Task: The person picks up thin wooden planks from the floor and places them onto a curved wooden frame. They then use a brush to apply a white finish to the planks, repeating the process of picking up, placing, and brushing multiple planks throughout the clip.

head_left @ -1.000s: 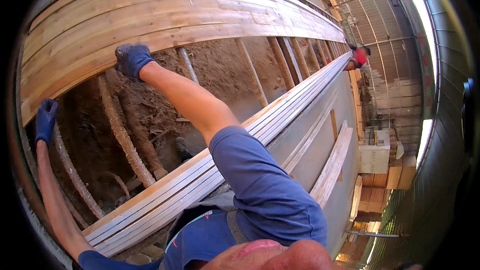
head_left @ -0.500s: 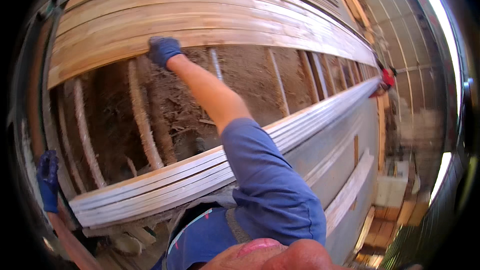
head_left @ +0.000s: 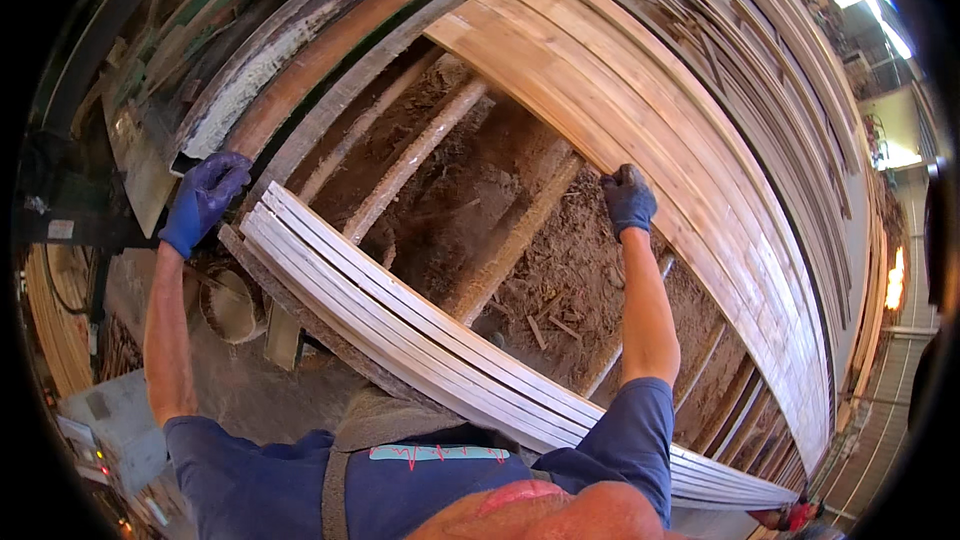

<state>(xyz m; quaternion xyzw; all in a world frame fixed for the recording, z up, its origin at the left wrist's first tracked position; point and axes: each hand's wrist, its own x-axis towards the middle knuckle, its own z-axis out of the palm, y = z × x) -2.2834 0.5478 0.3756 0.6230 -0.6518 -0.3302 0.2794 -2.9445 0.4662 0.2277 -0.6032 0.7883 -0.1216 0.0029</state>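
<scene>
1. Gloves of dark blue cover both hands. The left hand [head_left: 205, 202] sits at the far left, fingers curled loosely together, touching the left end of the near stack of thin pale boards [head_left: 420, 325].
2. Near stack: long white-edged strips lying on edge, running from the left hand rightward across the person's chest and on to the lower right.
3. Beneath the left hand, a grey floor [head_left: 230, 390] with a round brownish bowl-like object [head_left: 228, 305], its kind unclear.
4. Between the two stacks, sawdust-covered rails [head_left: 420, 155] cross a bed of brown shavings.
5. Right hand [head_left: 627, 200]: arm stretched far, fingers bent and closed on the near edge of the wide light-wood board pile [head_left: 640, 110].
6. Far right, more narrow slats [head_left: 790, 90] lie alongside that pile.
</scene>
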